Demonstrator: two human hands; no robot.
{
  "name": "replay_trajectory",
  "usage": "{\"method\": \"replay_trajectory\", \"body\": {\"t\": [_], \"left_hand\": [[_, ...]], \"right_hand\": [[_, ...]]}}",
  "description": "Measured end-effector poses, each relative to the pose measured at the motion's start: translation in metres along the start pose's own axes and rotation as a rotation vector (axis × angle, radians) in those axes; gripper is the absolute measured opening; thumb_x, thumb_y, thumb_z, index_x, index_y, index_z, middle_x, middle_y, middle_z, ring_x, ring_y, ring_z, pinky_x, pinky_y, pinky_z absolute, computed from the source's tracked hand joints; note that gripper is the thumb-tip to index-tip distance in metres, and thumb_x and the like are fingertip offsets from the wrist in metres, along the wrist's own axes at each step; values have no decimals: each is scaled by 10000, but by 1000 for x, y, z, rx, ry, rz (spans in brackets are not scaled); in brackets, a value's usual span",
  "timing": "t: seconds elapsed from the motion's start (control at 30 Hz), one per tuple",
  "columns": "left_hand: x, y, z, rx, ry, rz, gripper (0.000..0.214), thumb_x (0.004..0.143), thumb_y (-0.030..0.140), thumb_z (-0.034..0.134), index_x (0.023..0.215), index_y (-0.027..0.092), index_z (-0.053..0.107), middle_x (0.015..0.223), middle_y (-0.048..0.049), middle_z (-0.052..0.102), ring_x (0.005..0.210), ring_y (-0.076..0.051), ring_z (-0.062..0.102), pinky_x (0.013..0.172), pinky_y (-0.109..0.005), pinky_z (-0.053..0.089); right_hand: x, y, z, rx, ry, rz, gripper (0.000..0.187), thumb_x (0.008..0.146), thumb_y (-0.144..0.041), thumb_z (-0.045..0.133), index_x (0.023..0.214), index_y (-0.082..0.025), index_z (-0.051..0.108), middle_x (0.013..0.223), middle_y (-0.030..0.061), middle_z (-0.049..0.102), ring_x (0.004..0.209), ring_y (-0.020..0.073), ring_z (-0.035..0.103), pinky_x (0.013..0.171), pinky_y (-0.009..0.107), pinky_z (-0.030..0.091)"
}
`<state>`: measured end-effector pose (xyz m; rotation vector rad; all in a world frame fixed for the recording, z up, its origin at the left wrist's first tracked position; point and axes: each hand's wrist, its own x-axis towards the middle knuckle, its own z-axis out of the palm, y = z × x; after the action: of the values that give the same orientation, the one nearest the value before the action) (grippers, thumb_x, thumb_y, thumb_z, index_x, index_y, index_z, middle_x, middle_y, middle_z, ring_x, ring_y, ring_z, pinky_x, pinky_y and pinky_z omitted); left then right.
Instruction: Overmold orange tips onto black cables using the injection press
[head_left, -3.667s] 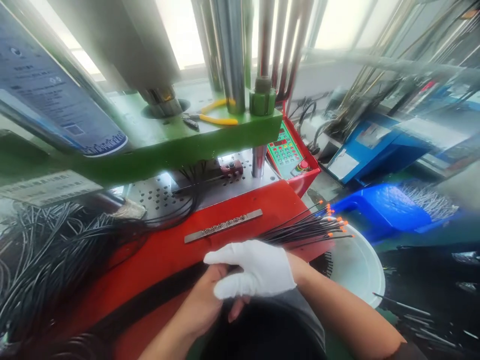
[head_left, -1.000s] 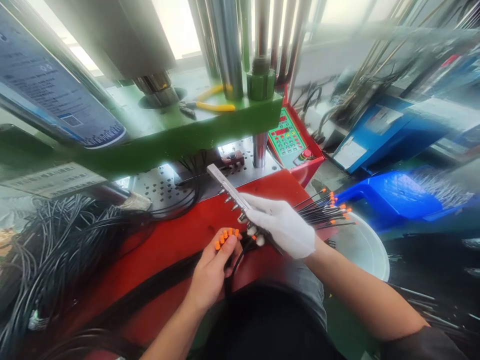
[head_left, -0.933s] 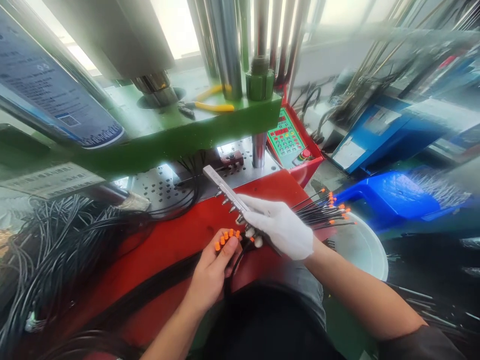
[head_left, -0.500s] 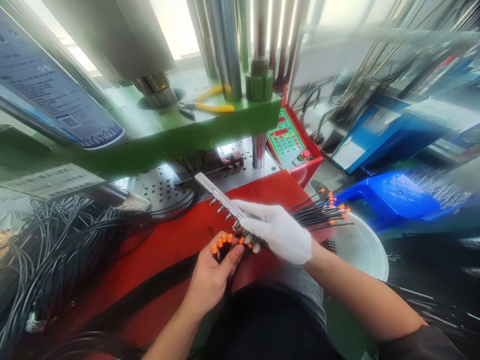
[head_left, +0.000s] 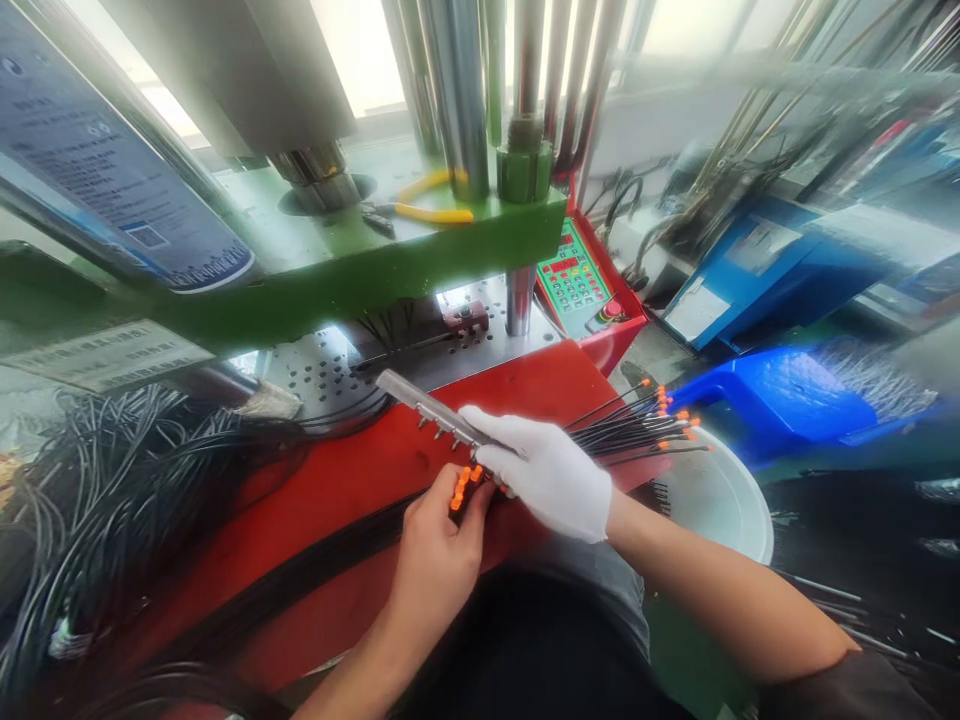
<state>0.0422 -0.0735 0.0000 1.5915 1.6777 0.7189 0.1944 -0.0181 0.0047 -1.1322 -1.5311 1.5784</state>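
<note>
My right hand [head_left: 544, 470], in a white glove, is closed round a flat metal bar [head_left: 431, 408] with a row of small pins along its lower edge. The bar tilts, its free end pointing up and left. My bare left hand [head_left: 442, 545] pinches several black cables with orange tips [head_left: 465, 484] just below the bar, close to the gloved fingers. Whether a tip touches a pin is hidden by the fingers. Under both hands lies a red work surface [head_left: 540, 385]. More orange-tipped black cables [head_left: 626, 428] lie to the right of the glove.
A green press [head_left: 375, 265] stands ahead, with yellow-handled pliers [head_left: 435, 212] on its plate. Beside it is a red control box [head_left: 581, 275]. Grey-black cables [head_left: 127, 520] pile at left. A white bucket [head_left: 750, 500] and a blue bin [head_left: 787, 390] stand at right.
The bar has dipped and turned a little flatter in my right hand. My left hand has moved slightly right and up, and its orange tips are bunched closer to the bar.
</note>
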Motion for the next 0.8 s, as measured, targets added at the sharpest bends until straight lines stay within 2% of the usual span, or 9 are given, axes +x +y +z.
{"method": "replay_trajectory", "body": {"t": [0.07,0.17,0.27,0.37,0.43,0.53,0.63,0.7,0.8], "left_hand": [[0,0,0,-36,-20,7,217,910,369,507,814,174,497,710,21,526,607,-98,404,581,-213,337],[2,-4,-6,-244,-70,-42,253,937,413,442,893,176,519,760,2,527,608,-97,436,605,-225,373],[5,-7,-12,-415,-86,-107,267,931,430,456,962,172,517,708,10,469,582,-95,422,559,-219,370],[7,-7,-13,-552,-160,-182,295,911,440,501,1026,169,481,608,50,332,511,-80,284,451,-193,248],[6,-6,-11,-647,-178,-183,288,912,430,508,1045,180,455,608,56,298,515,-78,246,448,-190,217],[4,-9,-8,-730,-149,-149,232,924,412,492,986,193,450,649,41,334,537,-76,269,463,-197,220],[2,-16,-8,-744,-178,-138,247,926,414,483,931,167,479,670,26,360,539,-70,273,465,-210,205],[2,-19,-9,-746,-205,-144,270,925,416,484,965,150,500,680,19,372,535,-67,274,467,-216,200],[2,-17,-9,-754,-180,-161,273,927,413,481,1010,153,497,675,19,368,540,-73,293,462,-219,191]], "right_hand": [[0,0,-2,92,-31,40,491,870,-252,512,1360,-224,498,926,34,634,611,88,509,607,251,502],[1,-4,-8,256,-65,104,498,867,-266,527,1359,-198,493,776,9,611,573,80,493,533,230,474],[0,-9,-14,291,-87,129,504,857,-283,548,1347,-172,504,697,-6,570,540,74,478,482,209,445],[-1,-11,-15,265,-113,113,507,856,-287,546,1349,-176,500,790,15,596,569,72,490,483,202,455],[-1,-10,-15,250,-123,91,505,860,-280,539,1354,-188,494,867,27,613,595,72,499,490,200,467],[-1,-9,-14,252,-130,71,499,857,-277,538,1349,-201,500,939,34,622,609,71,511,490,196,475],[-1,-9,-14,251,-130,65,497,855,-270,539,1347,-201,504,952,37,629,605,72,515,481,193,475],[-1,-10,-14,247,-123,60,490,856,-261,537,1342,-204,510,940,34,634,599,70,512,476,191,474],[-1,-11,-13,246,-116,61,481,860,-253,535,1338,-211,513,925,28,637,596,69,514,470,186,475]]}}
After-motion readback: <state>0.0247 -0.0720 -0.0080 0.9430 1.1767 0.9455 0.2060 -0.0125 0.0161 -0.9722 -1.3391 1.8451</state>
